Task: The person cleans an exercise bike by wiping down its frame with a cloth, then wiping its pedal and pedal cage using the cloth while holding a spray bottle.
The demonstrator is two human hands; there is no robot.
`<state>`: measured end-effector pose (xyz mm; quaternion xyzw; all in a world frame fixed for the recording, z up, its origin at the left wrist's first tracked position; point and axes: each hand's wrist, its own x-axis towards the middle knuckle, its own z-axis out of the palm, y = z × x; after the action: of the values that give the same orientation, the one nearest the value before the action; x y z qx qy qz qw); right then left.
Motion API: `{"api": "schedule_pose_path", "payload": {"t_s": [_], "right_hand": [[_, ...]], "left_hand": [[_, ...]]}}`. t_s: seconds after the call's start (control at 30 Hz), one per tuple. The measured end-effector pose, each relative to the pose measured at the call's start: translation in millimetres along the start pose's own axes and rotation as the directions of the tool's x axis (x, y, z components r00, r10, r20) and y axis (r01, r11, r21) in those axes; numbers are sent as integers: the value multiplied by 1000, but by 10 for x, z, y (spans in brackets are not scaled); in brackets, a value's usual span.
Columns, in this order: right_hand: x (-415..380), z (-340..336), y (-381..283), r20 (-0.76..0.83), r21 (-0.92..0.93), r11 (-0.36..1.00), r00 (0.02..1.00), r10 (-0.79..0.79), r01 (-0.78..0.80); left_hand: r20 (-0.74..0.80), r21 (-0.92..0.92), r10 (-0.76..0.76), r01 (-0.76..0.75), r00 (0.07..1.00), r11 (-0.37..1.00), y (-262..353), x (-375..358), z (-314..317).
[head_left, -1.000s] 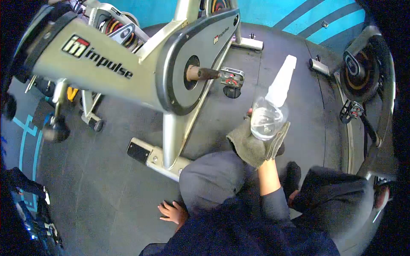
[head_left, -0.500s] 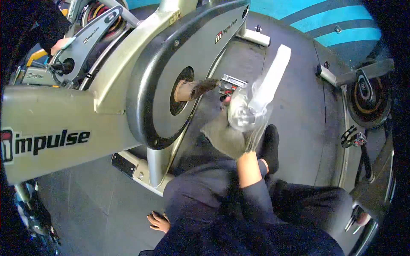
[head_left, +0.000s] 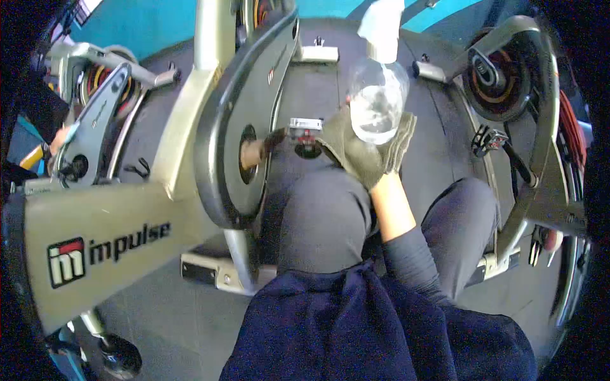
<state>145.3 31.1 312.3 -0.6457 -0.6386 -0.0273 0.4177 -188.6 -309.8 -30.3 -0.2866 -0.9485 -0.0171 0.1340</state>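
Observation:
A clear spray bottle [head_left: 380,105] with a white spray head stands nearly upright in front of my knees, with a little liquid visible in it. My right hand [head_left: 375,171] is closed around it, the fingers largely hidden behind a grey-green cloth [head_left: 351,147] that is bunched between palm and bottle. Left of the cloth is the pedal [head_left: 306,134] of an exercise bike, on a rusty crank [head_left: 254,152]. The bike's flywheel cover [head_left: 238,120] rises beside my knee. My left hand is out of view.
The bike's beige frame [head_left: 114,247] runs along my left side. To the right stands a second bike [head_left: 502,70] with its own pedal [head_left: 489,141]. At the far left another person's hand [head_left: 60,138] is near a further bike [head_left: 101,114]. Dark floor [head_left: 318,82] lies ahead.
The bottle has gone from tilted and blurred to nearly upright, still in my right hand with the cloth. My left hand, earlier on the floor, has left the view. My legs have drawn up.

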Motion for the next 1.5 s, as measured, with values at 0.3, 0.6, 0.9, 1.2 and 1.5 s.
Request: {"api": "schedule_pose_path", "payload": {"t_s": [0.3, 0.6, 0.9, 1.2, 1.5], "right_hand": [[-238, 499, 107, -22, -15, 992, 992, -128, 127], [-395, 687, -41, 29, 235, 962, 988, -151, 140], [-484, 684, -75, 36, 255, 962, 993, -109, 96], [-953, 623, 10, 13, 245, 967, 997, -72, 67], [-1169, 611, -164, -21, 280, 959, 999, -46, 50]], "left_hand": [[38, -84, 64, -61, 997, 995, 322, 355, -47], [32, -146, 91, -85, 995, 986, 485, 542, -74], [13, -180, 102, -98, 995, 979, 701, 735, -106], [30, -220, 134, -124, 991, 968, 502, 705, 76], [76, -274, 179, -152, 981, 950, 350, 709, 97]]}}
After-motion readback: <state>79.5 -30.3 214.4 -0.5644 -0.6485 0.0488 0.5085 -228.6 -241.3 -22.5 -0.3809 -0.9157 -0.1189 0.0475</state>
